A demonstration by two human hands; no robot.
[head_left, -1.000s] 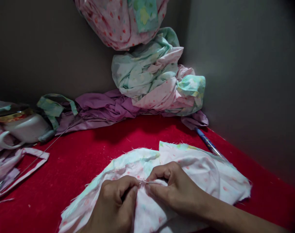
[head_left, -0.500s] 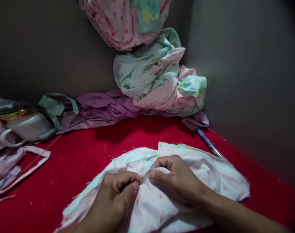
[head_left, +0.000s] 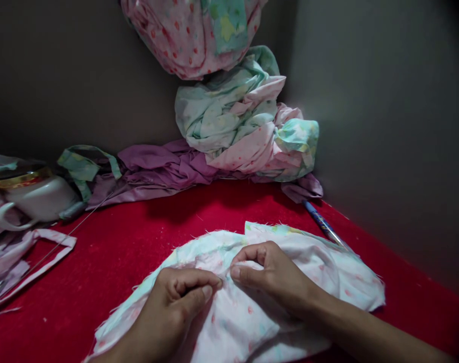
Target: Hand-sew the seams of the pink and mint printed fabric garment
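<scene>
A pale cloth (head_left: 248, 322) with pink spots and a mint-green, frayed border lies across the red surface in front of me. My left hand (head_left: 176, 305) pinches at the middle of it, thumb and forefinger pressed together; what lies between those fingertips is too small to make out. Just to the right, my right hand (head_left: 272, 275) grips a raised fold of the same cloth between thumb and fingers. The fingertips of both hands are a short gap apart.
Bundled pink and green cloth (head_left: 233, 121) rests on purple fabric (head_left: 169, 164) at the back. A blue pen (head_left: 323, 224) lies behind the cloth. At left are a white mug (head_left: 40, 199), a pink strip (head_left: 55, 236) and scraps. Grey walls (head_left: 373, 126) rise behind.
The thumb and forefinger of my left hand have shifted slightly against each other. My right hand keeps its grip on the fold. The whole view has moved a little.
</scene>
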